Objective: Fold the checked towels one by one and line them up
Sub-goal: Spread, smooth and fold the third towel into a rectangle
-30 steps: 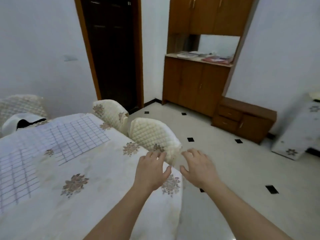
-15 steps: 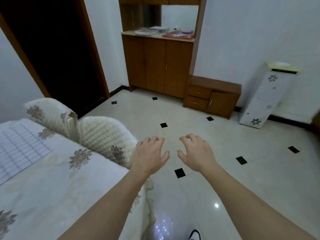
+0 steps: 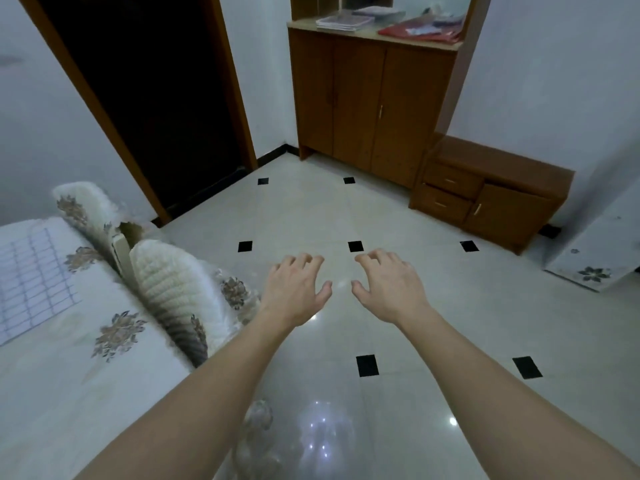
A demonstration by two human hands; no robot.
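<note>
A white checked towel (image 3: 31, 282) lies flat on the table at the far left, partly cut off by the frame edge. My left hand (image 3: 294, 292) and my right hand (image 3: 389, 289) hover side by side over the tiled floor, well to the right of the table. Both hands are palm down with fingers loosely curled, and neither holds anything. The towel is far from both hands.
The table wears a white floral cloth (image 3: 86, 375). Two chairs with quilted covers (image 3: 173, 292) stand against its right edge. Beyond the tiled floor (image 3: 346, 220) are a dark doorway (image 3: 149, 98), a wooden cabinet (image 3: 374, 98), a low drawer unit (image 3: 485, 199) and a white box (image 3: 602, 244).
The view has swung right, away from the table; the towel has slid to the left edge. Both hands, empty throughout, now hover over the floor instead of the table corner.
</note>
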